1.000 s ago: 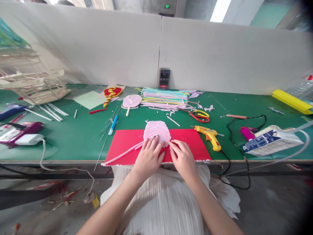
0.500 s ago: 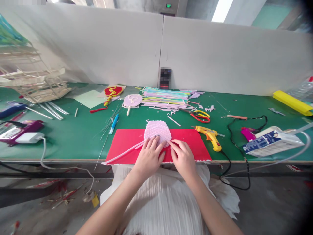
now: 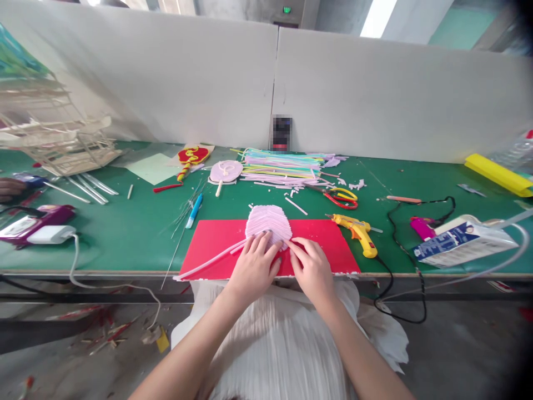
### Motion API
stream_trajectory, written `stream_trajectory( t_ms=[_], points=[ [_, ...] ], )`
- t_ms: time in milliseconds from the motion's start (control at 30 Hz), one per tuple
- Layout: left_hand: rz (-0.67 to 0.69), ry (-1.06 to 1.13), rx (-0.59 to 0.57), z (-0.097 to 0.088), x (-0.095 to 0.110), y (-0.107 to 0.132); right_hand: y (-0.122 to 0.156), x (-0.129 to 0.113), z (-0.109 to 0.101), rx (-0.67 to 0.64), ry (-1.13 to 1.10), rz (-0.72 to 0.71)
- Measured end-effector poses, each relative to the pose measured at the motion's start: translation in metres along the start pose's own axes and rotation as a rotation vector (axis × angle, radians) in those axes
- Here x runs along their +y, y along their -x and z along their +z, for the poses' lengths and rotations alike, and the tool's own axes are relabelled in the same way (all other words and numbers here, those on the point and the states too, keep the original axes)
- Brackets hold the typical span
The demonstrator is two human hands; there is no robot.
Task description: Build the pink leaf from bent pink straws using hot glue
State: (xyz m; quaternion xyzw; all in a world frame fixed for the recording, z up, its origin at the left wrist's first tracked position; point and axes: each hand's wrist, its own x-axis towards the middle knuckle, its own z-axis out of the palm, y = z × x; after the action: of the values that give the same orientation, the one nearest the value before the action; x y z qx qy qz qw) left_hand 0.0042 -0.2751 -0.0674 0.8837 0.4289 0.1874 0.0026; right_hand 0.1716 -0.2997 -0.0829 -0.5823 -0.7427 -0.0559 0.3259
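Note:
A pink ribbed piece [image 3: 267, 220] built of pipe-cleaner strips lies on a red sheet [image 3: 208, 240] at the near edge of the green table [image 3: 125, 233]. My left hand [image 3: 254, 266] presses its fingers flat on the piece's near edge. My right hand [image 3: 311, 269] rests beside it, fingertips pinching a pink strip at the piece's lower right. A long pink strip [image 3: 210, 261] trails left from under my left hand across the red sheet.
A yellow glue gun [image 3: 358, 232] lies right of the sheet, red-and-yellow scissors [image 3: 340, 197] behind it. Coloured strips [image 3: 283, 165] are piled at the back. A blue pen [image 3: 194, 211], a finished pink fan [image 3: 225, 172], a carton [image 3: 464, 243] and another person's hand [image 3: 9, 188] are around.
My hands have barely moved on the pink piece. Another person's hand has come into view at the far left edge.

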Motion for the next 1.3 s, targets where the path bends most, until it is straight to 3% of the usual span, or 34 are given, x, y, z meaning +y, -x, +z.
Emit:
stream_trajectory(
  t_ms=[633, 767, 867, 1067, 1200, 1300],
  points=[
    [-0.024, 0.129, 0.021, 0.0, 0.001, 0.001, 0.001, 0.0, -0.001, -0.003, -0.024, 0.007],
    [-0.213, 0.317, 0.145, -0.013, -0.007, 0.0, 0.002, 0.0, 0.001, 0.009, -0.047, 0.006],
    [-0.426, 0.245, 0.223, -0.025, -0.023, -0.009, 0.002, 0.0, 0.001, 0.012, -0.044, 0.015],
    [-0.556, 0.003, -0.025, -0.022, -0.056, -0.04, 0.001, -0.001, -0.001, 0.024, -0.049, -0.002],
    [-0.569, 0.15, -0.034, -0.012, -0.063, -0.058, 0.001, 0.0, 0.0, 0.015, -0.055, 0.006],
    [-0.588, 0.292, 0.027, -0.01, -0.063, -0.067, 0.001, 0.0, 0.001, 0.029, -0.056, 0.005]
  ],
)
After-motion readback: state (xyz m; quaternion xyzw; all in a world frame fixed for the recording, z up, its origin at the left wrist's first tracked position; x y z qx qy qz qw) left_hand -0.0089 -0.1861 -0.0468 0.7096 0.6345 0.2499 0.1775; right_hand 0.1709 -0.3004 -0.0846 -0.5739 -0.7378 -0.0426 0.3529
